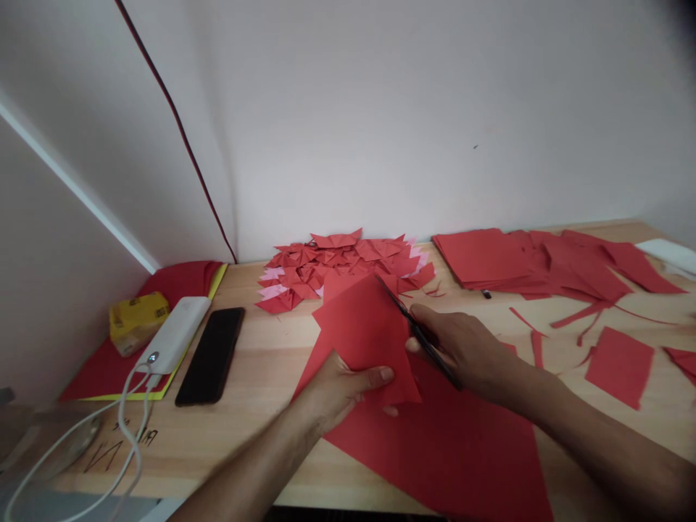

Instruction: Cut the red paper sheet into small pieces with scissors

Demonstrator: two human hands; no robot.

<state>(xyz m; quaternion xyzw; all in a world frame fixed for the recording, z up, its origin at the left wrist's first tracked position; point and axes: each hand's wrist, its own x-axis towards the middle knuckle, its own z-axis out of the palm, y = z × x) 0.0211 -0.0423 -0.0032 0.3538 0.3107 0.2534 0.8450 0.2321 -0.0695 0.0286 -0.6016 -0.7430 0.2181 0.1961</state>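
My left hand (345, 388) is closed on a red paper sheet (362, 326), its thumb lying on top. In my right hand (457, 348) are black-handled scissors (416, 326), their blades at the right edge of that sheet near its top. Whether the blades are parted cannot be made out. Beneath both hands lies a larger red sheet (446, 457), reaching the table's front edge. Just beyond the held sheet is a heap of folded red and pink paper pieces (348, 254).
A black phone (211, 355) and a white power bank (177, 330) with cables lie left, beside a yellow packet (138, 319) on red and yellow sheets. Stacked red paper (483, 254) fills the back right. Red scraps (537, 348) and a cut piece (621, 366) lie nearer.
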